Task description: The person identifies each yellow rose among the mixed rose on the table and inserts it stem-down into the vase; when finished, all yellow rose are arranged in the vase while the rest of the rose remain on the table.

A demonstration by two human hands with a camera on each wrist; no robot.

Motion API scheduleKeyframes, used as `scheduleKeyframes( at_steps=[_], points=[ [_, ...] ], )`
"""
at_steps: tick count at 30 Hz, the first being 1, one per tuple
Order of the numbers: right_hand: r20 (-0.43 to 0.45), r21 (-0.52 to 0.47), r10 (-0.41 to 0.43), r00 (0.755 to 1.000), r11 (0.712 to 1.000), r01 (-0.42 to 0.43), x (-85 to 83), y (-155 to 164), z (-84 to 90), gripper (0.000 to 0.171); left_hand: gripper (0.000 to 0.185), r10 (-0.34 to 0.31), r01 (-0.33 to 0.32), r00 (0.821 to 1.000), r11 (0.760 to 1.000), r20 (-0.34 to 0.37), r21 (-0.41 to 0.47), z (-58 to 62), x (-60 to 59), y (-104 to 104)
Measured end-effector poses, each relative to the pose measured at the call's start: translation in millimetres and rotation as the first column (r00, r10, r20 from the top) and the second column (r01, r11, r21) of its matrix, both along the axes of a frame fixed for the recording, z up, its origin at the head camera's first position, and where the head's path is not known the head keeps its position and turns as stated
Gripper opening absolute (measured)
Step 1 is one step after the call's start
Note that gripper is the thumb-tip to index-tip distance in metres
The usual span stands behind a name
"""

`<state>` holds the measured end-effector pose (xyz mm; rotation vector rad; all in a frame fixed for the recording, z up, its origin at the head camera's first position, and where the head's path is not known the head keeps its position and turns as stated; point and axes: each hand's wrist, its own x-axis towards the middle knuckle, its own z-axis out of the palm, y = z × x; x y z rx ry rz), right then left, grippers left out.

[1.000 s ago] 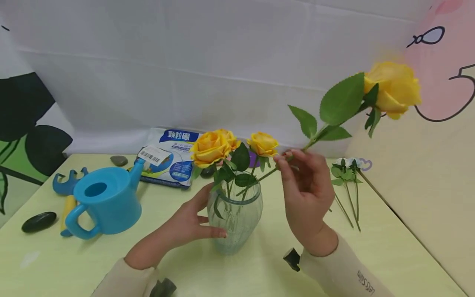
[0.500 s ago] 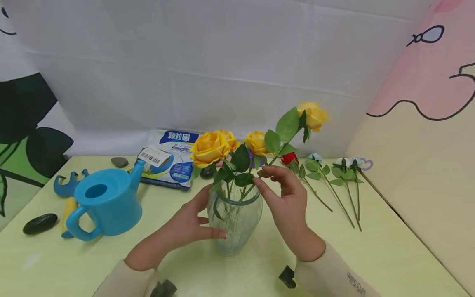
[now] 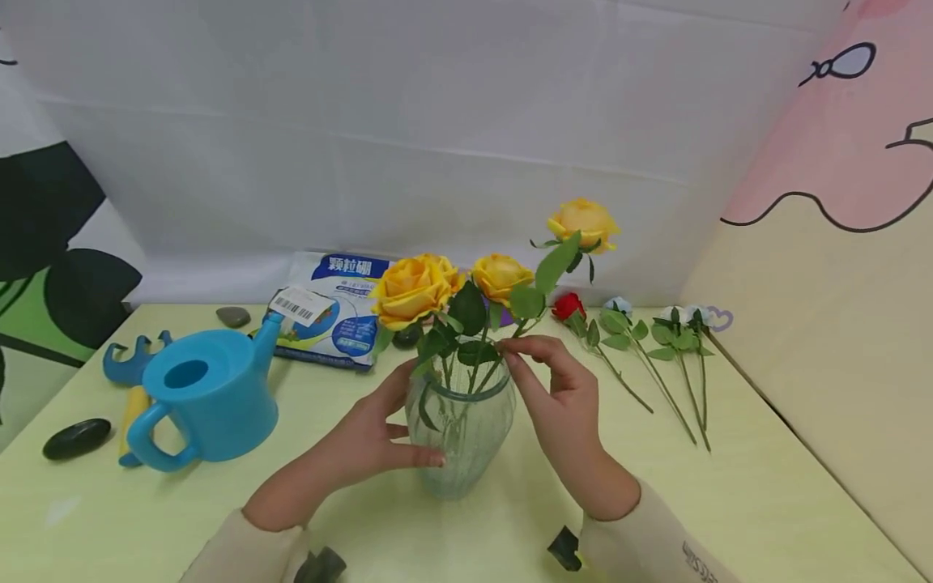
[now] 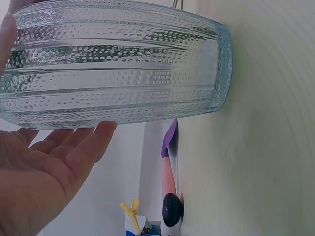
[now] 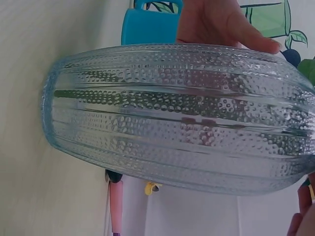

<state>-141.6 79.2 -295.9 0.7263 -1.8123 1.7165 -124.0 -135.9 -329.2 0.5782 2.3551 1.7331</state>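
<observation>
Black pebble [image 3: 76, 437] and blue watering can [image 3: 204, 395], on the counter [image 3: 765, 494] well left of the left hand's fingers; unchanged from half a second ago. Blue-and-white printed bag [image 3: 331, 312], behind the can, beyond those fingers. Left hand [image 3: 364, 433]: fingers straight and relaxed, thumb tip pressed to the near wall of the glass vase [image 3: 461, 433], other fingers cupping its left side; position as before. Glass vase: upright on the counter between the two hands, holding two yellow roses [image 3: 415, 287] above the left fingers. Right hand [image 3: 561, 397]: thumb and forefinger pinch the stem of a third yellow rose [image 3: 583, 220] just at the vase rim; since the earlier frame these fingers have come slightly lower and nearer the rim, and the stem stands more upright, its bloom up and right of the fingers. Red rose [image 3: 567, 307] and pale small flowers [image 3: 681, 324], lying on the counter right of the right fingers, unmoved.
</observation>
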Motion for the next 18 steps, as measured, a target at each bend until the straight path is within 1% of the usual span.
scheduleKeyframes(
  at_steps=[3, 5, 7, 11, 13, 15, 18],
  points=[
    [-0.057, 0.041, 0.018, 0.998, 0.999, -0.015, 2.9, 1.6, -2.8, 0.015, 0.098, 0.011, -0.011, 1.000, 1.000, 0.010, -0.005, -0.1, 0.9, -1.3],
    [-0.061, 0.062, 0.035, 0.998, 0.998, -0.031, 5.0, 4.0, -5.3, 0.018, 0.098, 0.013, -0.013, 1.000, 1.000, 0.014, -0.008, -0.7, 1.9, -1.5],
    [-0.061, 0.075, 0.073, 0.995, 0.995, -0.069, 7.0, 7.7, -8.0, 0.022, 0.098, 0.012, -0.012, 1.000, 1.000, 0.016, -0.005, -1.2, 2.5, -1.3],
    [-0.036, 0.061, 0.152, 0.988, 0.987, -0.150, 11.6, 18.8, -13.6, 0.036, 0.097, -0.001, 0.001, 1.000, 1.000, 0.013, -0.004, -1.5, 2.5, -0.8],
    [-0.024, 0.049, 0.159, 0.987, 0.986, -0.158, 13.0, 25.5, -16.3, 0.041, 0.097, -0.009, 0.009, 1.000, 1.000, 0.011, -0.007, -1.5, 1.8, -0.5],
    [0.001, 0.035, 0.157, 0.988, 0.987, -0.157, 12.4, 32.4, -19.8, 0.040, 0.096, -0.016, 0.016, 1.000, 1.000, 0.006, -0.022, -1.5, 1.1, -0.1],
    [0.085, 0.017, 0.143, 0.986, 0.989, -0.145, 8.4, 41.7, -24.2, 0.034, 0.097, -0.019, 0.019, 1.000, 0.998, -0.007, -0.052, -1.5, 0.1, 0.1]
  ],
)
